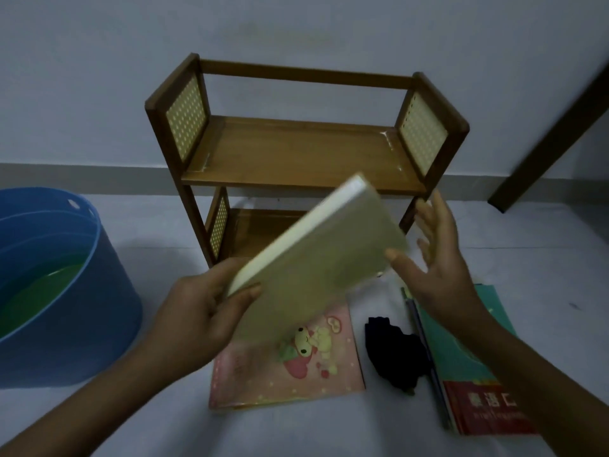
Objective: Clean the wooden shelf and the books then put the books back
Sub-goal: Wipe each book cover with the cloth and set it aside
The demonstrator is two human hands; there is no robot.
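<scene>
Head view puts the pale book (316,258) in the air between you and the wooden shelf (296,153), tilted so its long axis runs from lower left, at your left hand (201,311), up to the right toward the front edge of the upper board. Your left hand pinches the lower corner, thumb on the near cover and the other fingers curled behind it. Your right hand (438,258) is spread, fingers straight and apart, the thumb tip just touching the book's right-hand edge; it steadies but does not grip. The book's far end lies just in front of the upper board and above the lower one, so the move to come likely turns on swinging that long axis upright or level with a board before sliding it in. Your left hand carries the book and is the one to steer it. Both boards are bare. On the floor lie a pink book (290,367), a dark cloth (392,354) and a stack of books (474,367) to the right, with a blue tub (79,311) holding water at left.
</scene>
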